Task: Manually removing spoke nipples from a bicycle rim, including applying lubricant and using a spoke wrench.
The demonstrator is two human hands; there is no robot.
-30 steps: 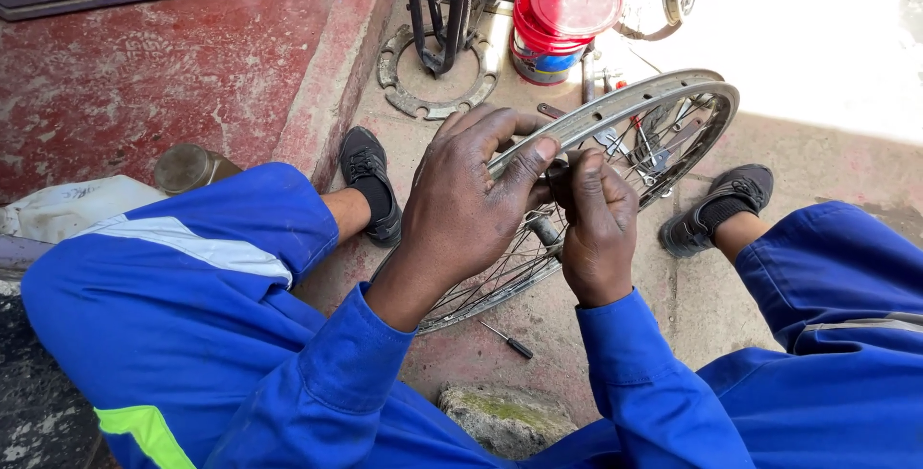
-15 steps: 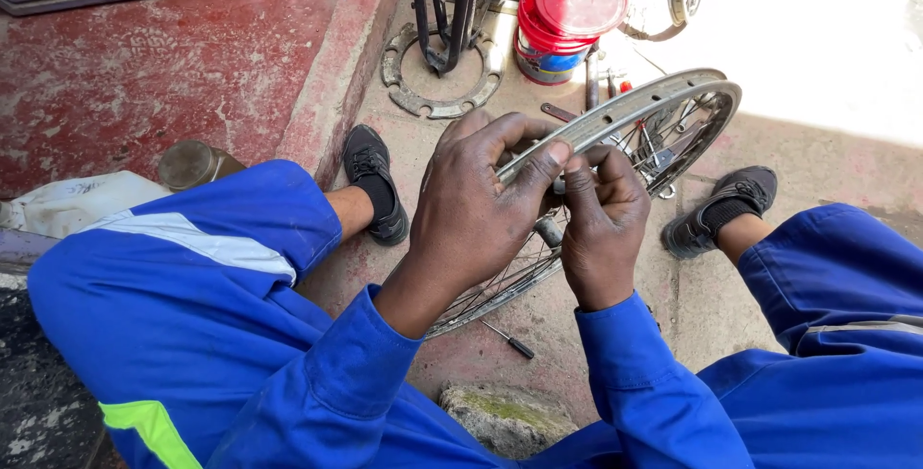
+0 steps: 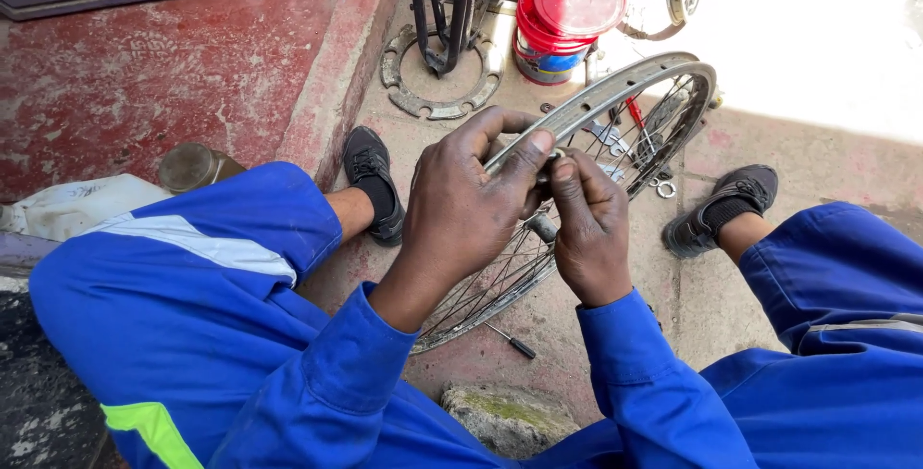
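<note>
A metal bicycle wheel (image 3: 663,85) with thin spokes stands tilted between my knees, its rim running from lower left to upper right. My left hand (image 3: 466,205) wraps over the rim, fingers curled round it. My right hand (image 3: 588,224) is closed beside it, fingertips pinched on a small metal part at the hub (image 3: 541,226); what exactly it pinches is hidden. Both arms wear blue sleeves.
A red-lidded tub (image 3: 567,17) stands beyond the wheel, next to a round metal stand base (image 3: 437,75). Small tools and washers (image 3: 661,185) lie under the spokes. A screwdriver (image 3: 510,339) lies near a stone (image 3: 505,416). A red step (image 3: 336,75) rises on the left.
The view has shifted slightly; both hands stay on the wheel, the right hand's fingers having worked a little lower at the hub.
</note>
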